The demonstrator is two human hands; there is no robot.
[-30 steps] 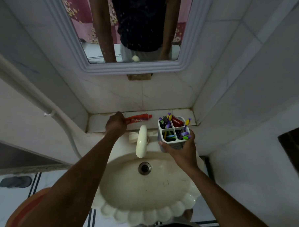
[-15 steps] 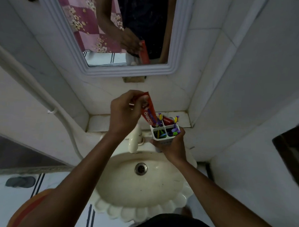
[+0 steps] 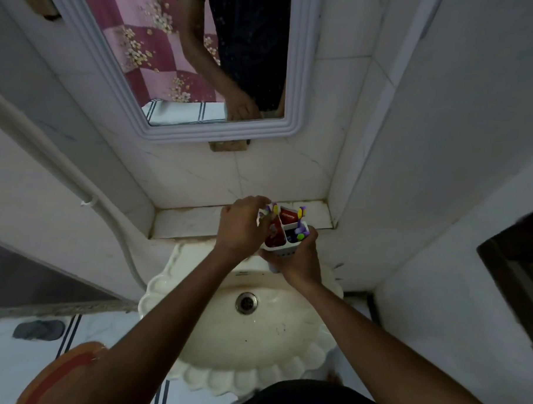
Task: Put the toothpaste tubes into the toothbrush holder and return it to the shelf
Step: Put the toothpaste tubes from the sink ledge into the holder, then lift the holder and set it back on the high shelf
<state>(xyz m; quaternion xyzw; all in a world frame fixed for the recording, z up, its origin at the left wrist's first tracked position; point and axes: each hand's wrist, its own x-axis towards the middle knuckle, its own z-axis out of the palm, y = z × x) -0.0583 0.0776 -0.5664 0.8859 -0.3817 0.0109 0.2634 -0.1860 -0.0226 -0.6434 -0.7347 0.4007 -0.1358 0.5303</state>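
Note:
My right hand [image 3: 299, 262] grips the white four-compartment toothbrush holder [image 3: 283, 250] from below, above the back of the sink. A red toothpaste tube [image 3: 273, 235] stands in the holder's near left compartment, and my left hand [image 3: 241, 228] rests over it, fingers curled around its top. A second red toothpaste tube [image 3: 289, 216] sits in the far compartment. Toothbrushes with purple and yellow heads [image 3: 300, 230] fill the other compartments. The tiled shelf [image 3: 191, 223] behind the sink lies bare just left of the holder.
A cream scalloped sink [image 3: 247, 332] with a metal drain [image 3: 246, 302] is below my hands; its tap is hidden by them. A white-framed mirror [image 3: 207, 126] hangs above the shelf. A white pipe [image 3: 106, 207] runs down the left wall. White tiled walls close in on both sides.
My left hand lifted the red tube off the shelf, swung it over the holder and lowered it into the near left compartment. My right hand kept hold of the holder.

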